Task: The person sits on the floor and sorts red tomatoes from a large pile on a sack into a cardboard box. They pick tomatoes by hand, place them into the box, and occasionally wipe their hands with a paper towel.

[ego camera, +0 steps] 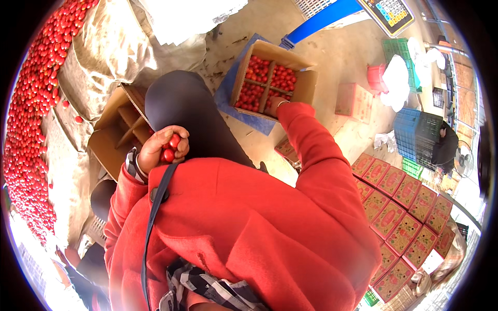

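Note:
Several small red tomatoes point(169, 149) are cupped in my left hand point(161, 149), held by my knee. My right hand point(274, 105) reaches into the near right compartment of a divided cardboard box point(305, 87); its fingers are hidden among the red tomatoes point(251, 95) there. This box stands on the blue platform of a scale point(258, 124). Left of my leg, a second divided cardboard box point(105, 136) stands open, with a few tomatoes partly visible inside. A large heap of tomatoes point(35, 116) lies at the far left, beside pale cloth sheeting point(113, 50).
The scale's blue post point(323, 21) and keypad display point(389, 15) rise at the top. Printed cartons point(393, 221) are stacked at the right. Further back are a lone carton point(354, 102), a red bucket point(376, 77), blue crates point(406, 132) and a person in dark clothing point(445, 149). Another person sits at lower left.

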The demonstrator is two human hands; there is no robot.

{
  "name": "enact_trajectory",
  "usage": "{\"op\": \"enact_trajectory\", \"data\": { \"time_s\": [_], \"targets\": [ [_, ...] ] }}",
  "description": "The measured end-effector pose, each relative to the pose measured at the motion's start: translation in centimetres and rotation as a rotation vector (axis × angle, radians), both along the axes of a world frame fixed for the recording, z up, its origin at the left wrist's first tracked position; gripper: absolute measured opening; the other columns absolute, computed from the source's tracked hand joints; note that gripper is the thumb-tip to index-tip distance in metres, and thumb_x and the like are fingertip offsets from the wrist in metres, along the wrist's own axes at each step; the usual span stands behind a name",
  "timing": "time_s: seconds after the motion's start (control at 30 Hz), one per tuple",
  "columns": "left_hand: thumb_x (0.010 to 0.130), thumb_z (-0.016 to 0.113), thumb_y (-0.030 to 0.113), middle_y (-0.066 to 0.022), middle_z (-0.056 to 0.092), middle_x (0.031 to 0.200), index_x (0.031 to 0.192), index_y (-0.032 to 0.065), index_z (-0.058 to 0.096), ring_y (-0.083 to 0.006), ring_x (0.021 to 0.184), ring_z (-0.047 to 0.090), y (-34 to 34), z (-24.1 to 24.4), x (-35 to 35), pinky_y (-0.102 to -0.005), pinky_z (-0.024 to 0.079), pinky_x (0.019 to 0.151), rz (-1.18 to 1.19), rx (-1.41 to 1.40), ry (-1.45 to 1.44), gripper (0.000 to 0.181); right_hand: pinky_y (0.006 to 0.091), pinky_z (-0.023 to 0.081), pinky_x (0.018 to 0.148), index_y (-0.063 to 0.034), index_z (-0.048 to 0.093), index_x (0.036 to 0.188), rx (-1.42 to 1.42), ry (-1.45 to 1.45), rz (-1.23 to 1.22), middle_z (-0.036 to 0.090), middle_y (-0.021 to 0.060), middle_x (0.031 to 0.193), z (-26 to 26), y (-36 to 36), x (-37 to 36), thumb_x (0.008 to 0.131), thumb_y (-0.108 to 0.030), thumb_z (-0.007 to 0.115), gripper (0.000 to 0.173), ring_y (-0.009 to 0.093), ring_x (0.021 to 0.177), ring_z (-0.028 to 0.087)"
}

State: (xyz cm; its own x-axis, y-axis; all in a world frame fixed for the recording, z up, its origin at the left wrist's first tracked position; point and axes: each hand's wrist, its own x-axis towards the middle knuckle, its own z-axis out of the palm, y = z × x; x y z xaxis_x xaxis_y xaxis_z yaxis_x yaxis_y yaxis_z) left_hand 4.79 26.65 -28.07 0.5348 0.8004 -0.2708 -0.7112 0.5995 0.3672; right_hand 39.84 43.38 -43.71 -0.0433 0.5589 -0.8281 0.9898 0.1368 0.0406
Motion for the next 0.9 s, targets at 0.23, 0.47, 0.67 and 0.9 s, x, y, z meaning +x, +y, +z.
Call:
{"op": "enact_trajectory", "data": {
  "time_s": [0.23, 0.47, 0.67, 0.9],
  "targets": [
    [0.091, 0.047, 0.033, -0.0053, 0.051, 0.076, 0.102, 0.003, 0.052, -0.0126, 0.065, 0.043, 0.1, 0.0, 0.0, -0.0223, 0.038, 0.052, 0.002, -0.013, 0.028, 0.032, 0.0324, 0.044, 0.089, -0.0132, 0.053, 0.12, -0.052, -0.3, -0.207, 0.059, 0.0054, 0.116, 7.8, 0.2, -2.9, 0.08, -0.04, 0.053, 0.048, 0.026, 0.111, 0.054],
    [0.091, 0.047, 0.033, -0.0053, 0.052, 0.076, 0.101, 0.0031, 0.052, -0.0127, 0.065, 0.043, 0.4, 0.2, 0.2, -0.0224, 0.038, 0.052, -0.004, -0.012, 0.051, 0.032, 0.0351, 0.04, 0.093, -0.0196, 0.051, 0.125, 0.052, -0.432, -0.119, 0.051, 0.0041, 0.128, 6.8, -0.1, -1.4, 0.083, -0.049, 0.042, 0.052, 0.024, 0.12, 0.046],
    [0.092, 0.046, 0.034, -0.0052, 0.051, 0.075, 0.1, 0.003, 0.052, -0.0126, 0.065, 0.043, 0.5, 0.4, 0.1, -0.0223, 0.038, 0.051, -0.018, -0.014, 0.1, 0.032, 0.0316, 0.038, 0.095, -0.0145, 0.054, 0.121, -0.033, -0.479, -0.328, 0.051, 0.0073, 0.126, -4.5, 0.7, 2.6, 0.082, -0.048, 0.042, 0.053, 0.022, 0.118, 0.047],
    [0.092, 0.046, 0.033, -0.0051, 0.051, 0.076, 0.101, 0.003, 0.052, -0.0123, 0.066, 0.042, -0.1, 0.6, 0.0, -0.0225, 0.038, 0.052, 0.011, -0.042, 0.089, 0.032, 0.0318, 0.039, 0.094, -0.0138, 0.055, 0.119, 0.169, -0.407, -0.381, 0.054, 0.0073, 0.123, -1.1, -0.3, 0.4, 0.083, -0.044, 0.04, 0.049, 0.023, 0.116, 0.049]
  ]
}}
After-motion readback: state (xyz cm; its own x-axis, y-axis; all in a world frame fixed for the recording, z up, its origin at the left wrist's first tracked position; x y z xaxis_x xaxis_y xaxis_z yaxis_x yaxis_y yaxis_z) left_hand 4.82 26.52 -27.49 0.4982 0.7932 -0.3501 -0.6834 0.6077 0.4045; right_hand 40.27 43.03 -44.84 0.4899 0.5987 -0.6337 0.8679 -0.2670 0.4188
